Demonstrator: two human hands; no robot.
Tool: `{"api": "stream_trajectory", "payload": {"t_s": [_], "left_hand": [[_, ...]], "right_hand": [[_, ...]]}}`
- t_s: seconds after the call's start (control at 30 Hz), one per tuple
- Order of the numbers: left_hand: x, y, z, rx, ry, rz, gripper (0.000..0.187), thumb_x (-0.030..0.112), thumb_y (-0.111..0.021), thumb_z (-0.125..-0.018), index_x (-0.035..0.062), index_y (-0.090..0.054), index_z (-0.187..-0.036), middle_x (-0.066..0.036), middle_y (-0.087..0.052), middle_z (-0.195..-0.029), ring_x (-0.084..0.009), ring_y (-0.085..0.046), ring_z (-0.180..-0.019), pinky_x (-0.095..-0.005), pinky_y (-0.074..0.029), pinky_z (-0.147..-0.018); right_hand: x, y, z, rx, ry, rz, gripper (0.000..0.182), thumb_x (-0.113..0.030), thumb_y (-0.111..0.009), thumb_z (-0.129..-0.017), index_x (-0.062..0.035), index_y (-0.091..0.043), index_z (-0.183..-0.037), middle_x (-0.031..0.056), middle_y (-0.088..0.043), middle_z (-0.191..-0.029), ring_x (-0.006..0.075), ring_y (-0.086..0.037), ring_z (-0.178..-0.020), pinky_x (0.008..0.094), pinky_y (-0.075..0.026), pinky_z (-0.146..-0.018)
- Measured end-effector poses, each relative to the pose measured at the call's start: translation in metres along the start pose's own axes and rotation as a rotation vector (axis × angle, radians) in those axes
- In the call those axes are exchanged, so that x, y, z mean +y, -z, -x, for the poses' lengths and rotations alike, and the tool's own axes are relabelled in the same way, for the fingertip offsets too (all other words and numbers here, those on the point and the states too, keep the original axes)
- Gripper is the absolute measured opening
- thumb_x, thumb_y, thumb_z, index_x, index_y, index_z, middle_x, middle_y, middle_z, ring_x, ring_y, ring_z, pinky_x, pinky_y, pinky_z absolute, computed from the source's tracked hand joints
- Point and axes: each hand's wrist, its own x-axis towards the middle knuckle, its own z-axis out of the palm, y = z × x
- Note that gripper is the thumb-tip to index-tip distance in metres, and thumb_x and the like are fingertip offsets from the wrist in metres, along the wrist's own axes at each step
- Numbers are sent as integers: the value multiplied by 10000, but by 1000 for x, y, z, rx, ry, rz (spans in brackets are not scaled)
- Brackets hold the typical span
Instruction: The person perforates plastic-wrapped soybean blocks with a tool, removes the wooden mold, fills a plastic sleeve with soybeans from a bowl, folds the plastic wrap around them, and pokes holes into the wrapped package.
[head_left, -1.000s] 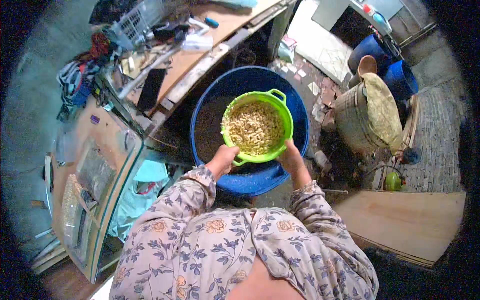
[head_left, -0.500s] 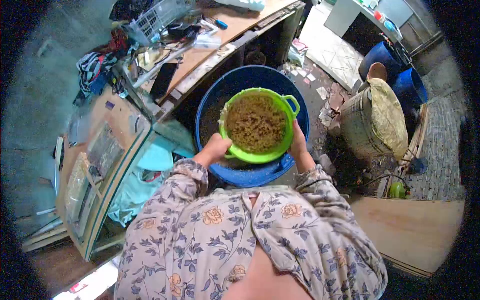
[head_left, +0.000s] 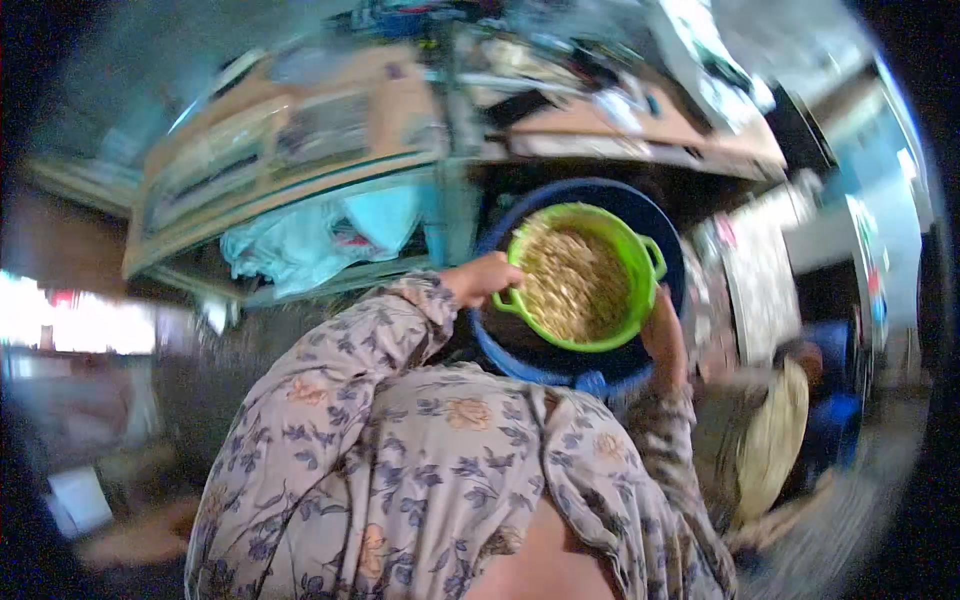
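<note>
A green basin [head_left: 640, 330] with two handles hangs over a large blue tub [head_left: 500, 350]. Pale brown, crumbly material [head_left: 575, 285] fills much of it; what it is made of is hard to tell. My left hand [head_left: 484, 279] grips the handle on the left side, fingers wrapped round it. At the right, below the other handle, my right hand [head_left: 664, 335] holds the rim, its fingers partly hidden behind the basin.
Behind the tub runs a cluttered wooden workbench [head_left: 680, 120]. A wood-framed cabinet [head_left: 300, 165] with pale blue cloth [head_left: 310, 235] inside stands at the left. To the right are a sack-covered container [head_left: 775, 440] and a blue barrel [head_left: 835, 420], blurred.
The view has swung left, so the tub, basin and bench appear farther right. Both hands still hold the basin, whose contents look paler and spread differently.
</note>
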Motion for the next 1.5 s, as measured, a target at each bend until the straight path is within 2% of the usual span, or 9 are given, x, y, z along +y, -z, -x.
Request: {"api": "stream_trajectory", "payload": {"t_s": [0.03, 0.13, 0.23, 0.43, 0.5, 0.6, 0.73, 0.87, 1.5], "left_hand": [[26, -6, 27, 24, 49, 147, 132, 114, -532, -676, -9, -550, -632, -31, -496, -530, -112, -444, -449, -294, -310, -394], [30, -15, 40, 54, 160, 511, 111, 158, -547, -671, 51, -532, -647, -51, -552, -596, -149, -528, -513, -301, -432, -462], [18, -23, 68, -178, -182, 909, 284, 220, -436, -745, -10, -583, -824, -131, -612, -796, -242, -588, -700, -368, -474, -677], [39, -61, 116, -551, -634, 915, 419, 167, -423, -743, -13, -467, -1119, -155, -515, -1114, -298, -499, -1008, -440, -382, -870], [38, -70, 113, 258, -535, -23, 436, 77, -547, -729, 3, -444, -1146, -123, -499, -1140, -249, -470, -1050, -384, -388, -887], [69, -119, 135, 353, -384, 383, 545, 51, -651, -692, 25, -410, -1181, -95, -493, -1146, -204, -463, -1045, -335, -394, -879], [93, -139, 133, 451, -390, 115, 616, 181, -661, -721, 21, -347, -1225, -94, -481, -1151, -186, -448, -1056, -310, -396, -867], [85, -106, 122, 442, -653, 54, 741, 321, -677, -691, -12, -307, -1240, -110, -465, -1163, -204, -415, -1094, -323, -350, -909], [92, -100, 160, 262, -402, 33, 718, 285, -693, -694, 17, -308, -1238, -102, -464, -1177, -205, -443, -1078, -329, -363, -916]], "right_hand": [[-15, -8, -1, -43, -28, 139, 472, -264, -502, -833, -27, -381, -1222, 85, -475, -1178, 191, -454, -1067, 325, -344, -918], [-47, -2, 7, -436, 114, 202, 818, -161, -751, -598, -34, -295, -1265, 88, -432, -1213, 216, -422, -1106, 339, -333, -936], [-49, -9, 7, -392, 181, 276, 968, -188, -805, -496, -38, -256, -1279, 86, -406, -1234, 223, -427, -1103, 346, -336, -937], [-60, -11, -9, -450, 377, 326, 852, -217, -731, -640, -42, -227, -1304, 85, -382, -1252, 192, -381, -1142, 320, -302, -962], [-59, -14, -16, -382, 419, 380, 813, -205, -707, -668, -42, -227, -1303, 84, -388, -1246, 189, -385, -1138, 317, -303, -961], [-68, -23, -13, -424, 466, 52, 866, -159, -672, -697, -63, -96, -1336, 108, -346, -1279, 201, -370, -1153, 324, -299, -964], [-84, -24, -8, -528, 555, 75, 1042, -359, -689, -675, -139, 77, -1346, 122, -222, -1349, 251, -308, -1197, 381, -249, -989], [-91, -47, -17, -553, 514, 100, 1071, -438, -697, -628, -169, 46, -1352, 148, -277, -1304, 270, -321, -1181, 384, -253, -982], [-64, -63, 4, -406, 622, 265, 991, -583, -598, -654, -38, -99, -1314, 175, -335, -1241, 269, -357, -1149, 372, -286, -960]]}}
